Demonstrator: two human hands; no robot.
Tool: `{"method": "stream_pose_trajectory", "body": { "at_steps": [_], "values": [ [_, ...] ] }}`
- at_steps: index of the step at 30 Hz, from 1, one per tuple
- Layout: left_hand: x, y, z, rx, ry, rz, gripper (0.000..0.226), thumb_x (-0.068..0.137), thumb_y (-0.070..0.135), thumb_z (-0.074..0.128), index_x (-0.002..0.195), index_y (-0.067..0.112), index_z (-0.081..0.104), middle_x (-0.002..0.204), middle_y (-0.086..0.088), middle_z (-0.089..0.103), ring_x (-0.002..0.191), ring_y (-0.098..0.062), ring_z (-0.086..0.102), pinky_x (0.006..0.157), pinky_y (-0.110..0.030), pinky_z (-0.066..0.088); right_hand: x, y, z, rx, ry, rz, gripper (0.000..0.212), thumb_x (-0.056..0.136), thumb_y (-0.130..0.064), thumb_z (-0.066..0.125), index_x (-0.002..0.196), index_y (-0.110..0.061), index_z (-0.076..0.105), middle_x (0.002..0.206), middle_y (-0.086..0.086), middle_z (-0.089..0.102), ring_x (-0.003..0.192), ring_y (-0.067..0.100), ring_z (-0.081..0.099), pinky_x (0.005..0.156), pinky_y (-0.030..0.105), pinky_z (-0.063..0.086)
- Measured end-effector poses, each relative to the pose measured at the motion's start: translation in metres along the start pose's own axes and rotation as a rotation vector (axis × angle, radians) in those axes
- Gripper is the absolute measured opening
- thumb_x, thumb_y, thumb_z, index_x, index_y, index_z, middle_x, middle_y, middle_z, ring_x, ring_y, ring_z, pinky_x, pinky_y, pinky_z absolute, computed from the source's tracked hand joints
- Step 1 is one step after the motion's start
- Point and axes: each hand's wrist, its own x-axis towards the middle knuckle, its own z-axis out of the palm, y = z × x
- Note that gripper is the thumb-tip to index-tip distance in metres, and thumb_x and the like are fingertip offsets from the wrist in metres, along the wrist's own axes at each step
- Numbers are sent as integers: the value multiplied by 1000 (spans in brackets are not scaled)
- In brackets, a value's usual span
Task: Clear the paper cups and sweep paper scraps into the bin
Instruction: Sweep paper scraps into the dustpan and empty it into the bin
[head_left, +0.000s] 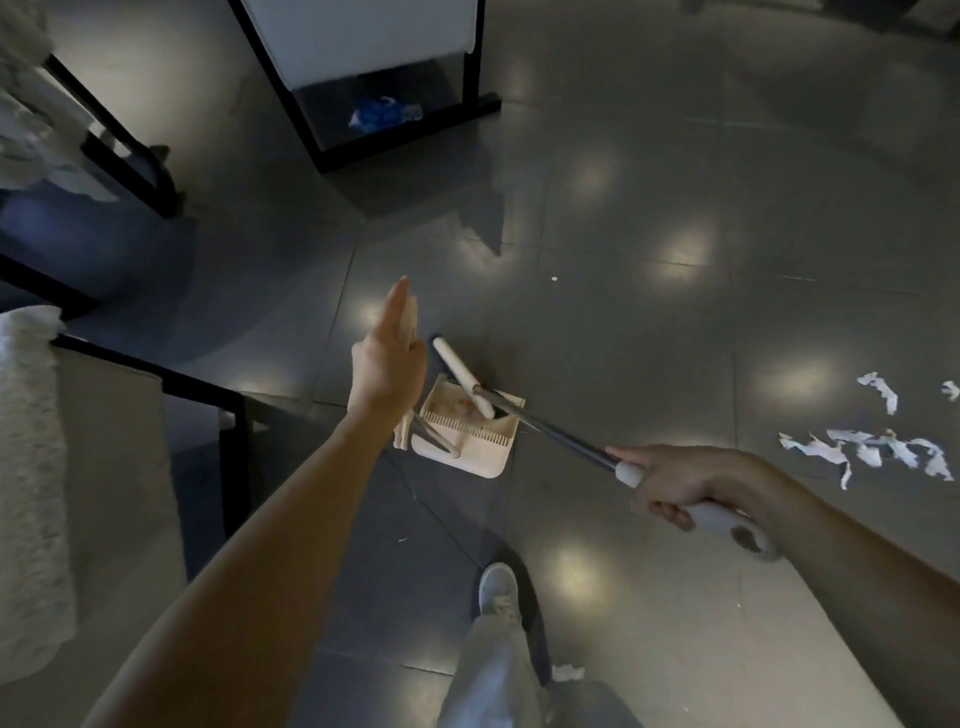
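Since the floor (675, 182) is still littered, sweeping looks barely started. I'd put the task at an early stage.

- Cups: none visible, and no bin either. Can't tell whether that step is done or just out of view.
- Blue crumpled wad (384, 111) sits under the black-framed furniture at the top. It's too blurred to identify.
- Dustpan (467, 441): cream, comb-toothed edge, on the floor just ahead of the person's shoe (498, 587). I see no white scraps in it, only a faint orange-ish mark. A white bar (462, 376) lies across its back edge.
- Pole (561, 431): dark metal, runs from the dustpan area back to the right hand (685, 483). That hand is clenched around the grey-white grip with the index finger laid along the shaft.
- Left hand (387, 364): fingers straight, lying against an upright cream piece (411, 317) just beside the dustpan. No curl visible and the thumb is hidden.
- Paper scraps (872, 452): the main cluster is on the floor well to the right. It's beyond the right hand, well apart from the dustpan and untouched. A couple of loose strips (878, 387) lie just above it.
- One lone scrap (567, 673) is near the person's leg at the bottom.

Left to do: all the scraps collected and dumped.
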Motion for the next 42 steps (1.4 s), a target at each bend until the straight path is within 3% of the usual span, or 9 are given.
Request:
{"method": "stream_pose_trajectory", "body": {
  "at_steps": [4,12,16,25,27,31,35,38,42],
  "values": [
    [1,9,5,-7,-33,-7,67,93,3,45,147,40,28,124,-10,60,83,-22,64,81,-34,56,-28,20,-37,28,-21,-41,80,88,-3,57,149,-42,22,44,-3,47,40,11,41,41,22,37],
    [35,60,40,-3,-31,-27,70,91,8,43,144,50,25,87,12,53,64,0,48,62,-18,41,-30,6,-111,67,135,-138,78,90,-6,58,151,-37,20,60,5,50,42,11,43,41,23,39],
    [73,95,62,-15,13,-33,71,91,8,45,146,47,25,113,4,56,66,2,47,53,1,32,-9,-7,-186,21,227,-144,79,90,-7,60,152,-34,19,64,8,56,46,12,47,42,24,42],
    [153,161,110,-17,43,-143,68,94,10,43,147,48,24,125,-10,58,94,-23,61,76,-26,43,39,-42,-314,-254,282,-109,66,88,-3,52,149,-13,27,69,14,63,46,17,53,41,23,42],
    [171,168,117,-22,59,-147,67,94,9,44,146,47,26,119,-4,56,86,-18,61,66,-16,44,50,-51,-318,-313,231,-94,63,89,-3,50,148,-5,28,72,15,66,51,17,53,46,26,43],
    [194,185,129,-13,94,-136,68,93,5,46,148,41,28,104,4,51,66,3,47,47,1,35,58,-54,-305,-142,35,-74,78,93,-6,49,154,-27,4,57,6,55,45,12,48,47,24,42],
    [202,187,125,-22,84,-154,70,92,9,47,146,47,27,101,4,54,67,5,48,55,-4,35,42,-57,-311,-8,-75,-58,77,92,-4,55,152,-34,18,58,2,51,44,7,43,45,22,39],
    [201,175,111,-49,105,-170,71,90,10,46,144,51,26,95,6,54,68,-4,52,67,-26,43,27,-77,-328,9,-97,-96,70,92,-2,54,149,-31,26,46,-3,49,37,4,41,39,19,37],
    [204,154,81,-124,169,-193,74,90,7,47,140,57,25,112,15,49,78,8,48,74,-15,40,17,-128,-337,73,-47,-142,71,94,1,52,151,-29,23,44,-2,44,37,5,38,36,18,35]
  ]
}}
